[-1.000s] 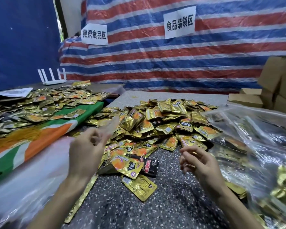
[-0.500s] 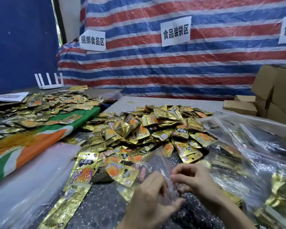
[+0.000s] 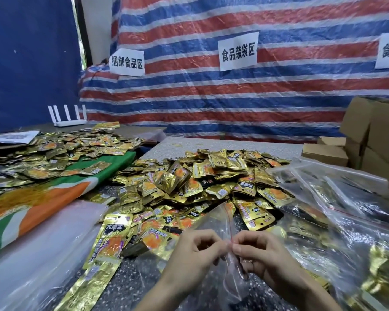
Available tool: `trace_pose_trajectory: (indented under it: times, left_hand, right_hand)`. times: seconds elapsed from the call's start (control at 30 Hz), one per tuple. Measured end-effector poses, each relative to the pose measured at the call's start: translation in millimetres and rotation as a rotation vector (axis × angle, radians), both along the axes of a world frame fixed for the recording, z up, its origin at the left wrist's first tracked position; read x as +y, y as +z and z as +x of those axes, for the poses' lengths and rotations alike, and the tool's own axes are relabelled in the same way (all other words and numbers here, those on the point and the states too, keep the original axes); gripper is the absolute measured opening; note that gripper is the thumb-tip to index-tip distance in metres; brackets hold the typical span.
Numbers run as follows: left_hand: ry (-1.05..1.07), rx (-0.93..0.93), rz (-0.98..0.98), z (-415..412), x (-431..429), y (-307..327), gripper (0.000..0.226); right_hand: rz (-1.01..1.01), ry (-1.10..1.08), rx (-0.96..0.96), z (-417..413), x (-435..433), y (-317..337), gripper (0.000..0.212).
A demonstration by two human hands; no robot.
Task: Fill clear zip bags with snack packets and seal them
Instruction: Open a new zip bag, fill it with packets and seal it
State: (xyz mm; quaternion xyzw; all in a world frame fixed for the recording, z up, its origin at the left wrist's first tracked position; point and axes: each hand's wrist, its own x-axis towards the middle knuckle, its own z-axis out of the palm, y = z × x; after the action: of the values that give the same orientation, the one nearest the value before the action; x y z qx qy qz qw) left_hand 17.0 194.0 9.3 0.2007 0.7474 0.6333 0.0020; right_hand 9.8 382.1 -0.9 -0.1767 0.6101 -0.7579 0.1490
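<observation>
1. While both hands met at the mouth of the clear zip bag (image 3: 212, 219), the left hand (image 3: 195, 250) and the right hand (image 3: 259, 254) each had curled fingers (image 3: 238, 244) pinching its red-lined top edge. The two pinches almost touched.
2. The bag rose up and away from the fingertips and also hung below them over the speckled table (image 3: 130, 272). It looked empty, so opening it seemed to be the step in hand.
3. The snack packets (image 3: 202, 182) lay heaped just beyond the fingertips, with some long ones left of the left fingers.
4. The thin film could have slipped from either pinch. If both pinches had caught the same wall, the zip would not have parted, and a hard pull might have torn the seam.
5. The filled bags (image 3: 346, 212), close to the right of the right fingers, could have been knocked by a wide pull.
6. The thumbs were mostly hidden behind the fingers. Whether the zip had parted could not be told, the bag's lower part was blurred, and the forearms ran out of frame.
</observation>
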Motion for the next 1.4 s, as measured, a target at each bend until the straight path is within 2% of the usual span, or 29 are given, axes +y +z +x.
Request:
trace_pose_trajectory:
  times: [0.1, 0.2, 0.3, 0.37, 0.5, 0.57, 0.7, 0.77, 0.83, 0.93, 0.97, 1.03, 1.13, 1.23, 1.4]
  left_hand:
    - [-0.038, -0.070, 0.063, -1.2, 3.0, 0.0, 0.036]
    - [-0.074, -0.119, 0.157, -1.4, 5.7, -0.8, 0.037]
    - [-0.098, -0.178, 0.297, -3.6, 6.9, -0.6, 0.055]
    - [-0.066, -0.195, 0.360, -5.6, 7.3, -1.1, 0.049]
    - [0.033, -0.277, 0.516, -16.0, 4.0, -5.5, 0.053]
    - [0.076, -0.272, 0.564, -24.8, -3.2, -6.6, 0.051]
    - [0.114, -0.233, 0.549, -48.0, -13.8, -4.6, 0.033]
    - [0.120, -0.229, 0.485, -64.9, -13.0, -5.2, 0.040]
    - [0.195, -0.177, 0.328, -87.0, -9.1, -7.4, 0.042]
    - [0.327, 0.035, -0.107, -124.7, 4.2, -11.6, 0.016]
    - [0.347, 0.112, -0.286, -136.7, 10.6, -13.3, 0.020]
    - [0.379, 0.230, -0.605, -161.4, 22.1, -22.7, 0.048]
    - [0.408, 0.306, -0.908, -186.0, 35.2, -35.6, 0.066]
    - [0.476, 0.397, -1.004, -203.0, 40.4, -48.4, 0.055]
    - [0.513, 0.466, -0.777, -205.3, 37.8, -43.8, 0.035]
  right_hand:
    - [-0.006, -0.032, 0.024, 1.8, -1.4, 2.7, 0.034]
    - [0.048, -0.080, 0.205, 5.0, -0.8, 5.7, 0.035]
    - [0.183, -0.093, 0.358, 8.3, 1.4, 5.0, 0.038]
    - [0.320, -0.154, 0.456, 8.1, 3.4, 3.7, 0.040]
    - [0.469, -0.306, 0.644, 6.3, 10.1, 4.6, 0.005]
    - [0.468, -0.384, 0.700, 6.1, 12.8, 5.0, 0.005]
    - [0.331, -0.508, 0.746, 6.6, 16.5, 6.1, 0.010]
    - [0.273, -0.507, 0.742, 5.5, 17.6, 5.1, 0.013]
    - [0.262, -0.505, 0.738, 4.2, 18.6, 4.7, 0.014]
    - [0.297, -0.479, 0.741, 2.2, 19.3, 4.2, 0.018]
    - [0.297, -0.458, 0.753, 2.3, 18.6, 4.9, 0.020]
    - [0.292, -0.425, 0.794, 2.5, 17.9, 5.5, 0.019]
    - [0.332, -0.442, 0.868, 3.5, 13.6, 3.8, 0.009]
    - [0.347, -0.430, 0.912, 3.1, 6.1, -1.9, 0.007]
    - [0.359, -0.443, 0.924, 0.9, 12.3, 2.5, 0.009]
